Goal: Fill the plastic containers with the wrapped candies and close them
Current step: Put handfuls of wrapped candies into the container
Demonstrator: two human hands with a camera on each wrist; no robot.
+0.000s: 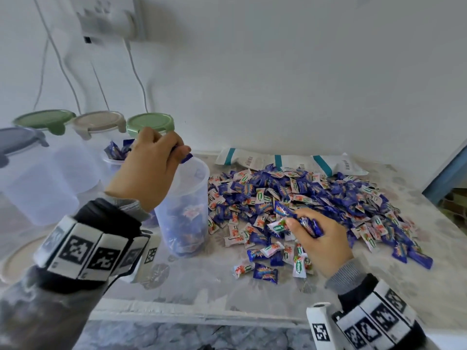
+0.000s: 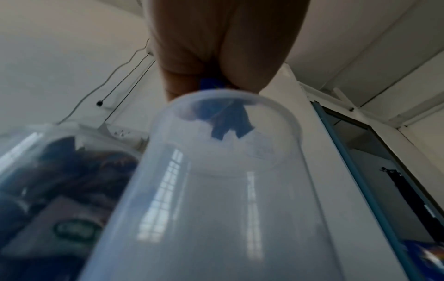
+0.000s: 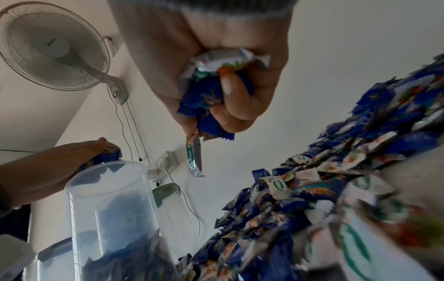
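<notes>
The wrapped candies (image 1: 298,198) lie in a broad heap of blue and white wrappers on the patterned table (image 1: 214,281), spreading out to the right of the open plastic container (image 1: 183,205) that stands upright in front of me, already partly filled with sweets. My left hand (image 1: 149,168) hovers directly over the container's mouth, wrist raised and knuckles up, fingers curled down around a few blue-wrapped candies (image 1: 186,157); one crimped wrapper end pokes out just above the rim, and from the left wrist view the blue wrappers hang from my fingers into the opening. My right hand (image 1: 321,238) sits low at the near edge of the heap, palm down and touching the pile, fingers clenched around a small bunch of candies (image 1: 298,221), blue and white together; the right wrist view shows one white wrapper dangling loose below my fist. Both wrists wear bands with black-and-white square markers, and grey cuffs show at my sleeves. Behind the open container stands another one heaped with candies (image 1: 117,151), and further left are closed containers with green (image 1: 45,118), beige (image 1: 99,121) and grey (image 1: 17,140) lids, plus a second green lid (image 1: 150,123) just behind my left hand. Flat white packets with teal stripes (image 1: 290,161) lie at the far edge of the heap against the wall.
</notes>
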